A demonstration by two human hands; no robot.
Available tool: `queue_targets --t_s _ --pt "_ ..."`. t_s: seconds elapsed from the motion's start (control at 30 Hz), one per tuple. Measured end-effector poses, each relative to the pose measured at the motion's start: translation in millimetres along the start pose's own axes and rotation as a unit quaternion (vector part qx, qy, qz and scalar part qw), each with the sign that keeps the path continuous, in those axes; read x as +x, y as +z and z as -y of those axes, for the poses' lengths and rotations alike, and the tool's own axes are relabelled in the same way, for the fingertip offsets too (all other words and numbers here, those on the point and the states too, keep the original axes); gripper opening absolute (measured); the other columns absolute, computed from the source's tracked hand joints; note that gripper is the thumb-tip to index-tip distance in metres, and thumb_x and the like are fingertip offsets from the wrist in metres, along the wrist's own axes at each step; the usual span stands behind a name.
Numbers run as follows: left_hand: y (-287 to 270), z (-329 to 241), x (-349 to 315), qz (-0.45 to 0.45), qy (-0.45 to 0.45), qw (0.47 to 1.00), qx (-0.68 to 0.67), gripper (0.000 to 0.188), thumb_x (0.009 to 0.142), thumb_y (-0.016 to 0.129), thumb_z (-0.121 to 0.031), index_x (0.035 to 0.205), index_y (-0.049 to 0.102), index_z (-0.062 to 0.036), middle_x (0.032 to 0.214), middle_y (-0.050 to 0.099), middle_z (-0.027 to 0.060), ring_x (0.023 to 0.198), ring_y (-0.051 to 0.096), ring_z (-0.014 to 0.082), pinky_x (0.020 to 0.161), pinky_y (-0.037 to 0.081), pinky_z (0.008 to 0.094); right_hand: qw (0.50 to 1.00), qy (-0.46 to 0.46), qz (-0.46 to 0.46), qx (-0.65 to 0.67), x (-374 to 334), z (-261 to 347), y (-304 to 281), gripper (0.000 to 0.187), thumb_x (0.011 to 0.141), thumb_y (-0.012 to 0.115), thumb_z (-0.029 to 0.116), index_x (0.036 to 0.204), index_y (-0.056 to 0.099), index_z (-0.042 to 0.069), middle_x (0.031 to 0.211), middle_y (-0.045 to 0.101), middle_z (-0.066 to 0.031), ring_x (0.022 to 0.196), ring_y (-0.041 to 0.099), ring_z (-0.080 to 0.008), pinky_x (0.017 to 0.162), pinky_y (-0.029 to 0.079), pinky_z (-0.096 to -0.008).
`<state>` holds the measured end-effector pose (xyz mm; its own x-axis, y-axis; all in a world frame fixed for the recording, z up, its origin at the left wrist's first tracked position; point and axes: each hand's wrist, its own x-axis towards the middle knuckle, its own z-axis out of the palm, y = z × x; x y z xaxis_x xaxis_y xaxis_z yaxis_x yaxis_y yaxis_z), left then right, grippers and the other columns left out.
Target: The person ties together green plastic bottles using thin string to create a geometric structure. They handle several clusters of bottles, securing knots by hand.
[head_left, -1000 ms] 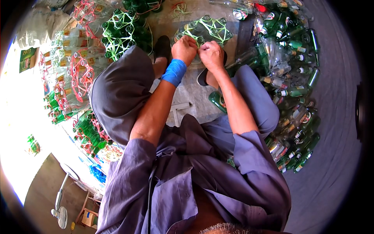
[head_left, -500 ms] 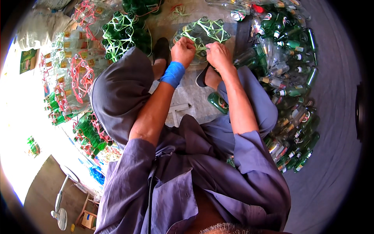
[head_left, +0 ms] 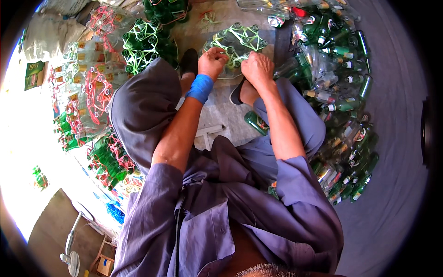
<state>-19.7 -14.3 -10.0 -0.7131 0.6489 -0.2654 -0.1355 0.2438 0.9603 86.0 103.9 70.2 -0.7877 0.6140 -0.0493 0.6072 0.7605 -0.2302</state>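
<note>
A bundle of bottles (head_left: 226, 34) stands upright between my feet, their necks laced together with pale green plastic strap (head_left: 253, 41). My left hand (head_left: 212, 63), with a blue wrap round its wrist, is closed at the near left edge of the bundle, its fingers pinched on the strap. Across from it, my right hand (head_left: 258, 69) is closed in a fist at the near right edge, apparently round the same strap; its fingertips are partly hidden. A thin length of strap hangs low between the hands.
Finished-looking green bottle bundles (head_left: 147, 44) stand left of my feet, with red-tied clear ones (head_left: 97, 92) farther left. Many loose bottles (head_left: 341, 104) lie piled on the right. A single green bottle (head_left: 255, 122) and a pale T-shaped piece (head_left: 210, 131) lie near my right foot.
My left hand has shifted slightly left and down, and its fingers have loosened a little. My right hand has turned slightly and moved a touch left. The bundle stays between my feet.
</note>
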Motion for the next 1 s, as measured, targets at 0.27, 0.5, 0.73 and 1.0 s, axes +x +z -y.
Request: queue_targets --t_s 0.27,0.5,0.73,1.0 --pt "-1.0 -3.9 -11.3 -0.106 0.006 0.988 -0.109 0.025 0.076 0.061 -0.002 0.100 0.060 0.0033 0.090 0.070 0.0089 0.083 0.064 0.0147 0.076 0.050 0.0261 0.908 0.042 0.131 0.396 -38.7 9.5 -28.1 0.028 0.070 0.061 0.020 0.055 0.056 -0.004 0.045 0.044 -0.0097 0.046 0.044 -0.0117 0.046 0.037 -0.0334" --pt "24.2 18.1 -53.9 -0.180 -0.086 0.978 -0.052 0.024 0.070 0.067 -0.005 0.092 0.062 0.0004 0.082 0.065 0.0082 0.073 0.062 0.0173 0.066 0.050 0.0297 0.948 -0.005 0.197 0.248 -69.0 36.9 -5.0 0.024 0.070 0.055 0.018 0.063 0.055 -0.005 0.056 0.053 -0.0216 0.049 0.052 -0.0270 0.051 0.041 -0.0413" --pt "8.4 35.2 -60.0 0.150 -0.024 0.988 -0.015 0.029 0.072 0.065 -0.009 0.099 0.059 0.0018 0.075 0.058 0.0028 0.068 0.057 0.0162 0.063 0.046 0.0314 0.966 -0.023 0.118 0.228 -89.3 36.6 -5.0 0.022 0.068 0.057 0.024 0.063 0.063 0.003 0.059 0.059 -0.0175 0.058 0.061 -0.0321 0.054 0.045 -0.0434" --pt "18.8 -7.1 -71.5 -0.026 -0.398 0.860 -0.318 0.010 0.090 0.045 -0.017 0.087 0.051 -0.0093 0.056 0.030 -0.0042 0.043 0.025 0.0098 0.041 0.018 0.0280 0.833 0.194 0.084 0.512 -60.8 -1.4 43.5 0.023 0.084 0.062 0.018 0.074 0.065 -0.002 0.061 0.059 -0.0056 0.054 0.054 -0.0123 0.047 0.041 -0.0268"
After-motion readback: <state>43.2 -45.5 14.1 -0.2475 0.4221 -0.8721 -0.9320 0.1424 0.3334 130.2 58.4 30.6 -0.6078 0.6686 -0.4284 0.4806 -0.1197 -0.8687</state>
